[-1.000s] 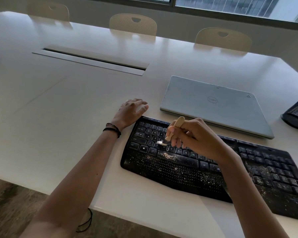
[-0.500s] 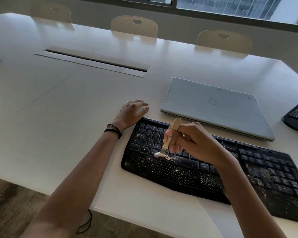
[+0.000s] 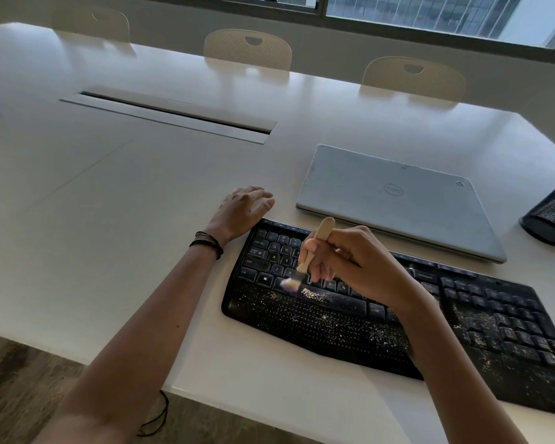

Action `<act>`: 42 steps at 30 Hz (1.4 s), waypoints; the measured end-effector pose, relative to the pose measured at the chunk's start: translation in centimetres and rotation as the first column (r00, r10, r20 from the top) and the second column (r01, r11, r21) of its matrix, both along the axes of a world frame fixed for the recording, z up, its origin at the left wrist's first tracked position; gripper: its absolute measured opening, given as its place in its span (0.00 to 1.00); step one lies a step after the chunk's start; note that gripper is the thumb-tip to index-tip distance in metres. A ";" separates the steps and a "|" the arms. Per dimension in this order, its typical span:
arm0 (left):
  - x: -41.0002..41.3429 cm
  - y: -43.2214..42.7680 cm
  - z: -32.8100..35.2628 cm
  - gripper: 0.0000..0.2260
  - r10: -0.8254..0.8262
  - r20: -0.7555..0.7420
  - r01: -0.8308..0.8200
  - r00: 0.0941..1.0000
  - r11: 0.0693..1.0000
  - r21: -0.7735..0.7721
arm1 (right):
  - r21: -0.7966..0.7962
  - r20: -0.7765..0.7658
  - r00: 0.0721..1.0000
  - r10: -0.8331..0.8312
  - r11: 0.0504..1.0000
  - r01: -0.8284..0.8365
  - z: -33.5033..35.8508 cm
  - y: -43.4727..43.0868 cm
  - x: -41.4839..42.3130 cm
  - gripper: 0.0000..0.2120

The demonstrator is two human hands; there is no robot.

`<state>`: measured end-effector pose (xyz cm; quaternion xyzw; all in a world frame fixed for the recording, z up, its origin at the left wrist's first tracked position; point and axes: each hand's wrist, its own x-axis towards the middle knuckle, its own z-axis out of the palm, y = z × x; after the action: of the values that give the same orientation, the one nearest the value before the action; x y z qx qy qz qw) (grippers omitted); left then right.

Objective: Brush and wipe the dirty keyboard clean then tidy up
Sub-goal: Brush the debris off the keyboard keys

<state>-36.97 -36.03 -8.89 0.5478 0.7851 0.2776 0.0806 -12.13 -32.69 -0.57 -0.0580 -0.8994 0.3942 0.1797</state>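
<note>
Head: right hand grips brush, bristles down-left on keyboard; left hand flat, relaxed.

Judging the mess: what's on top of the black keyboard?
Pale crumbs speckle the black curved keyboard, mostly its palm rest; a small wooden brush touches its bottom row. The right hand hides the middle keys.

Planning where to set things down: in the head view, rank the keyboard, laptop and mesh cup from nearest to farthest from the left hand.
1. Keyboard: its top-left corner lies right beside the left hand.
2. Laptop: closed, a little to the hand's right.
3. Mesh cup: farthest, far off to the right.
</note>
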 end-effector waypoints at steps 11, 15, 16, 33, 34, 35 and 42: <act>-0.1 0.1 -0.1 0.21 -0.002 -0.004 0.002 1.000 1.000 0.001 | 0.055 -0.002 1.000 -0.031 0.998 0.031 0.2 0.5 0.4 0.15; -0.2 0.1 -0.3 0.20 -0.007 -0.005 0.007 1.000 1.000 0.013 | 0.087 0.110 0.994 0.003 0.996 -0.012 0.4 0.9 0.8 0.13; -0.2 0.1 -0.3 0.20 -0.007 -0.009 0.008 1.000 1.000 0.018 | 0.100 0.139 0.990 0.004 0.995 -0.018 0.4 1.0 1.1 0.13; -0.1 0.2 -0.3 0.16 0.004 -0.017 -0.003 1.000 0.999 0.040 | 0.050 0.112 0.988 -0.106 0.994 0.101 0.5 1.7 3.6 0.15; -0.1 0.2 -0.3 0.16 0.002 -0.017 -0.001 1.000 0.999 0.040 | 0.051 0.101 0.988 -0.117 0.992 0.112 0.6 1.8 3.7 0.16; -0.1 0.2 -0.3 0.17 0.001 -0.018 0.000 1.000 0.999 0.040 | 0.050 0.085 0.989 -0.122 0.992 0.118 0.7 1.8 3.8 0.18; -0.1 0.2 -0.2 0.17 0.000 -0.023 0.001 1.000 1.000 0.028 | 0.021 0.049 0.997 -0.065 0.998 0.064 0.5 1.7 3.5 0.12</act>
<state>-37.07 -35.86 -9.13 0.5522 0.7819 0.2821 0.0639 -8.61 -30.97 -0.11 -0.0948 -0.9051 0.3779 0.1704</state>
